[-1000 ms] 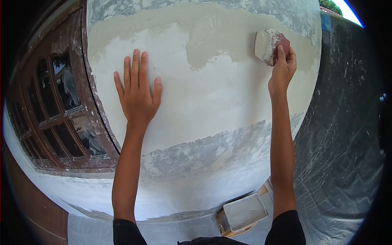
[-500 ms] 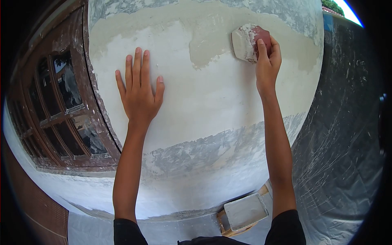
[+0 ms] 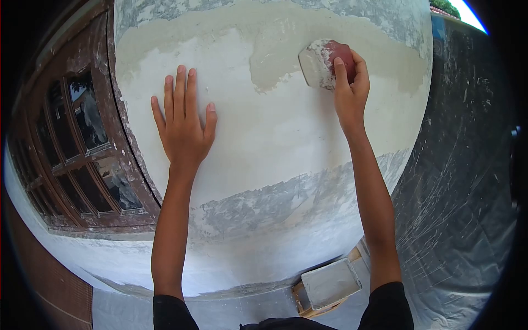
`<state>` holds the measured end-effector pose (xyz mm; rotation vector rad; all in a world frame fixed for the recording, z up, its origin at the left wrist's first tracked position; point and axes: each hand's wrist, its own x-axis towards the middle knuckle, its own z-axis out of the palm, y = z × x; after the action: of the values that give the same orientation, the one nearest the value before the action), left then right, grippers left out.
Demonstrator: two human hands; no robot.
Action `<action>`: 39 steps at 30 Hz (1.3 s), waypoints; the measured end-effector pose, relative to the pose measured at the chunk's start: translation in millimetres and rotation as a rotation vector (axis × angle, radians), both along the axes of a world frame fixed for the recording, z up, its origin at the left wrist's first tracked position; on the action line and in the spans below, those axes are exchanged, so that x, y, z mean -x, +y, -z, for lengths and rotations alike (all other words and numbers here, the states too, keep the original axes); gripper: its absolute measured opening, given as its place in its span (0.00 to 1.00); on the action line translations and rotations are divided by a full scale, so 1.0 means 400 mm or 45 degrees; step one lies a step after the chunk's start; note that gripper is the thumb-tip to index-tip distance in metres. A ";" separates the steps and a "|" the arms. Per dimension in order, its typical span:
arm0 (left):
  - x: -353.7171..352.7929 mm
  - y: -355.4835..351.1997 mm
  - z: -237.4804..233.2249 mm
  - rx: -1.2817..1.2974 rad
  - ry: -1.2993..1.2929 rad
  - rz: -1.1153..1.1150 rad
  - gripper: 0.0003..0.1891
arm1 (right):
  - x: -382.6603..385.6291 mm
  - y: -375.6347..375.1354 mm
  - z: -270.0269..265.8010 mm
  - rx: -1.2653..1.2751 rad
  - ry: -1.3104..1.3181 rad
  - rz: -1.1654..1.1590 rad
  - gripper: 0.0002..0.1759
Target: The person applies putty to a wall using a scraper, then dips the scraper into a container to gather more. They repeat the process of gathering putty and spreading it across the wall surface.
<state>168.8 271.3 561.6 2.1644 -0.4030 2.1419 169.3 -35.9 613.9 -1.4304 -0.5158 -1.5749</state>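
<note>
My left hand (image 3: 186, 135) lies flat on the pale wall (image 3: 258, 137), fingers spread and pointing up. Higher up on the right, my right hand (image 3: 352, 91) grips a putty knife (image 3: 317, 64) with a wide pale blade and a dark red grip. Whitish filler clings to the blade near the grip. The blade is against or very close to the wall, at a beige patch of damp-looking filler (image 3: 275, 52). Part of the grip is hidden behind my fingers.
A brown wooden window frame (image 3: 118, 143) with dark panes borders the wall on the left. Below right, a tray of grey-white paste (image 3: 333, 283) sits on a wooden support. A dark, splattered sheet (image 3: 451, 181) hangs along the right.
My right hand has moved the putty knife a short way left and slightly down across the wall. My left hand stays flat in place; the view has shifted slightly.
</note>
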 end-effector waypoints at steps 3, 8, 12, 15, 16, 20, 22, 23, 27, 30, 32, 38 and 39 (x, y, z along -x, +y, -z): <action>-0.002 0.000 0.002 -0.001 -0.012 -0.003 0.35 | 0.031 -0.002 -0.025 -0.290 -0.148 -0.204 0.20; 0.000 -0.002 0.000 -0.003 -0.009 -0.001 0.35 | 0.021 0.098 0.013 0.221 -0.166 -0.130 0.18; 0.001 0.002 0.001 -0.009 -0.015 -0.001 0.35 | 0.027 0.130 0.013 0.389 -0.176 0.059 0.18; 0.003 0.003 0.000 -0.013 -0.014 0.007 0.35 | -0.001 0.093 -0.030 0.149 -0.131 -0.017 0.18; 0.003 0.003 0.001 -0.015 -0.015 0.013 0.35 | -0.006 0.055 -0.049 -0.013 -0.095 -0.100 0.18; 0.001 0.003 0.003 -0.013 -0.013 0.009 0.35 | -0.022 -0.112 -0.076 -0.565 -0.012 -0.142 0.20; 0.002 0.000 0.004 -0.018 -0.008 -0.013 0.36 | -0.027 -0.182 -0.079 -0.816 -0.104 -0.285 0.20; 0.002 -0.003 0.007 -0.021 -0.008 -0.016 0.36 | -0.009 -0.192 -0.075 -0.811 -0.122 -0.331 0.20; -0.005 -0.023 0.031 -0.015 -0.006 -0.006 0.36 | 0.017 -0.123 -0.051 -0.578 -0.102 -0.427 0.20; 0.001 -0.034 0.039 -0.024 0.007 0.012 0.37 | 0.046 0.016 -0.016 -0.128 -0.078 -0.298 0.20; 0.003 -0.033 0.039 -0.023 0.018 0.009 0.37 | 0.026 0.057 0.002 0.093 -0.083 -0.162 0.23; 0.006 -0.020 0.041 -0.046 0.032 0.007 0.37 | -0.003 -0.070 -0.013 -0.236 0.021 -0.219 0.22; 0.005 -0.023 0.042 -0.039 0.034 0.000 0.36 | -0.009 -0.110 -0.012 -0.359 0.026 -0.185 0.21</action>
<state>166.8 262.2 545.0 2.2070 -0.4366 2.1181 172.8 -79.9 618.7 -1.1683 -0.3604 -1.4517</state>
